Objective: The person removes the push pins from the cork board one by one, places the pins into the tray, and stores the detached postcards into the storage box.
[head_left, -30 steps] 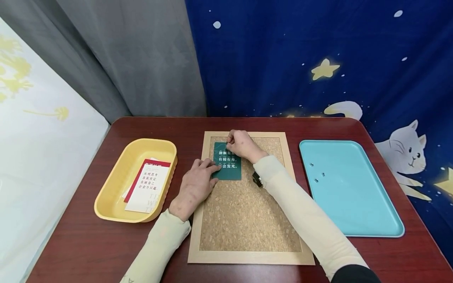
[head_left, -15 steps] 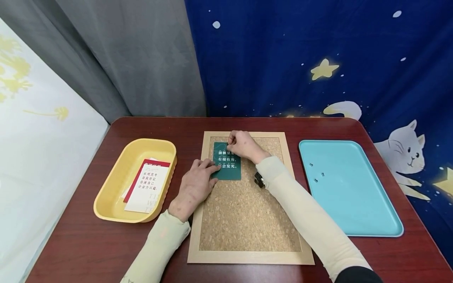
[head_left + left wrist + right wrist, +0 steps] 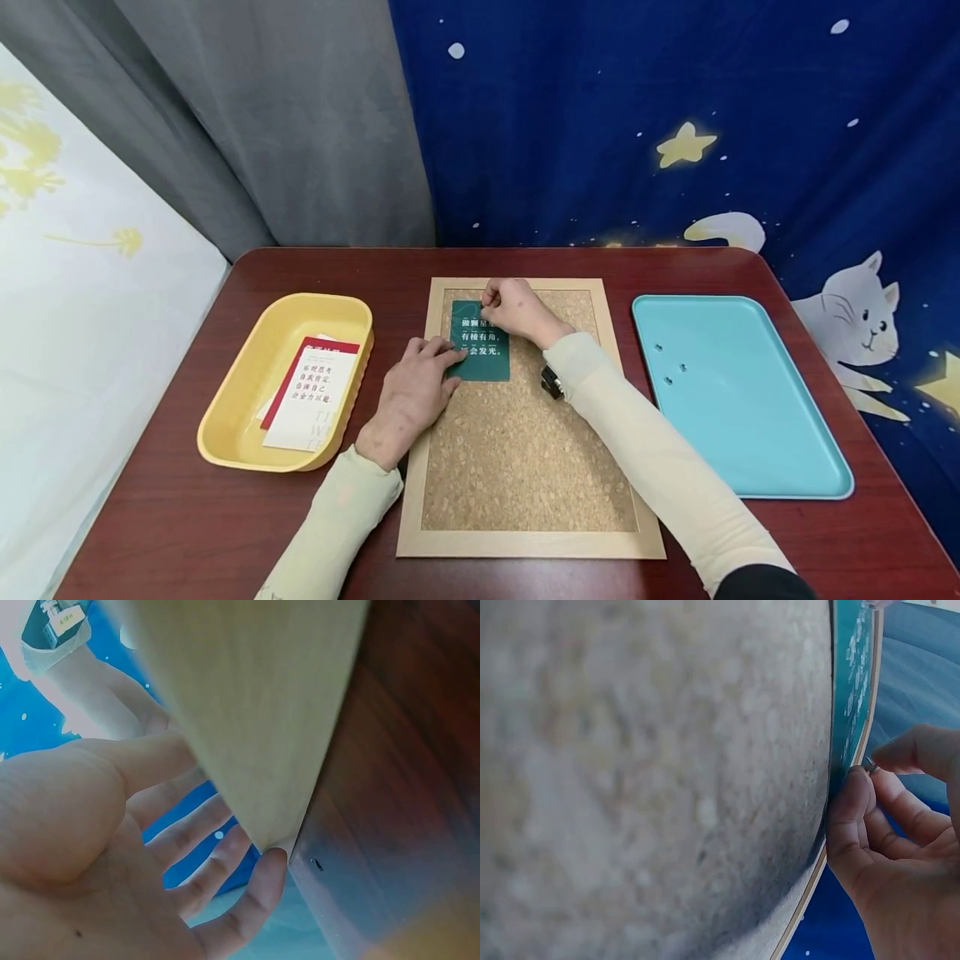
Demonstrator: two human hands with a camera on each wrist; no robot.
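Observation:
A dark green card (image 3: pixel 489 367) printed with white characters lies on the upper left of a wood-framed cork board (image 3: pixel 528 467). My left hand (image 3: pixel 416 383) rests at the card's left edge, fingertips on it, fingers spread and only loosely bent. In the left wrist view its little finger is beside the board's pale wooden frame (image 3: pixel 262 712). My right hand (image 3: pixel 519 308) is at the card's top right corner. In the right wrist view its thumb and finger pinch a small shiny pushpin (image 3: pixel 871 765), mostly hidden by the fingertips, close to the card (image 3: pixel 847 697).
To the left stands a yellow basket (image 3: pixel 225 417) with a white card (image 3: pixel 311 408) over a red card (image 3: pixel 285 396). On the right, a light blue tray (image 3: pixel 757 417) bears several small clear pins (image 3: pixel 669 381). The dark red table (image 3: pixel 165 525) backs onto curtains.
Both hands stay at the card with almost no movement. The right forearm has shifted very slightly to the right.

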